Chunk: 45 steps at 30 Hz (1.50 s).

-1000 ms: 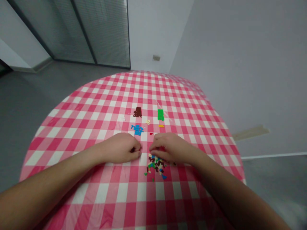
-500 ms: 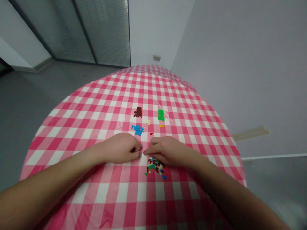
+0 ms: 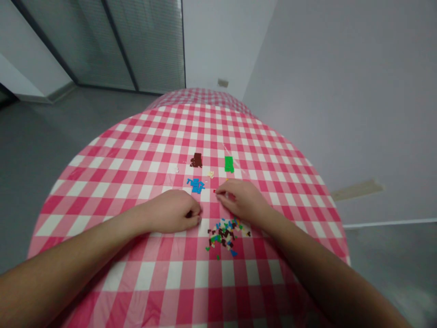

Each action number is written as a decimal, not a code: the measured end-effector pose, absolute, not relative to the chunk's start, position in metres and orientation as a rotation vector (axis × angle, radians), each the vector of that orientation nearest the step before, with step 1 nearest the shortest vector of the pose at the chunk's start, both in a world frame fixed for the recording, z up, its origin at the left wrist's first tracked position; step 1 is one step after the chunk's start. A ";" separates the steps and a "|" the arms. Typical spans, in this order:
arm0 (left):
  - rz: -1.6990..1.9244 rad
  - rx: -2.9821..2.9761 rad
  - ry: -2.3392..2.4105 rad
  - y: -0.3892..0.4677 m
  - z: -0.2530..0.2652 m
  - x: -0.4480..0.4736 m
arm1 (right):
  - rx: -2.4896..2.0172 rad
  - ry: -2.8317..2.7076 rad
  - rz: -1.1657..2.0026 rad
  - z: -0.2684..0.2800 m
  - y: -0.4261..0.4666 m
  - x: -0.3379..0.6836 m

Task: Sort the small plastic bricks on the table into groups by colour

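My left hand (image 3: 174,212) rests on the cloth with its fingers curled closed; whatever may be inside is hidden. My right hand (image 3: 244,198) is pinched, its fingertips beside a small red brick (image 3: 215,191); I cannot make out anything between them. A mixed pile of small toy bricks (image 3: 223,236) in several colours lies below my right hand. Just beyond my left hand are several blue bricks (image 3: 195,185). Farther off sit a brown group of bricks (image 3: 196,160), a green group (image 3: 229,164) and a few cream pieces (image 3: 210,174). My right hand mostly covers a yellow piece.
A red and white checked cloth (image 3: 164,278) covers the rounded table. Tiny white pieces (image 3: 176,170) lie left of the cream ones. A grey wall (image 3: 341,91) stands to the right, and glass panels (image 3: 150,45) rise at the back left.
My right hand has moved away from me, from the top of the mixed pile to the red brick, uncovering more of the pile and covering the yellow piece. My left hand stays put.
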<state>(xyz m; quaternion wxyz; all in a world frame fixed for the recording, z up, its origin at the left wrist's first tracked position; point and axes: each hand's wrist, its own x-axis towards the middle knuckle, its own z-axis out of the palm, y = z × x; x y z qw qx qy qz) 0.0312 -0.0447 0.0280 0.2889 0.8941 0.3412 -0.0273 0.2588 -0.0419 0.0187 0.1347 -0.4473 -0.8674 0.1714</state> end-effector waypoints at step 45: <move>-0.070 2.384 0.905 -0.045 0.028 0.030 | -1.563 -2.481 -0.196 -0.001 -0.024 0.261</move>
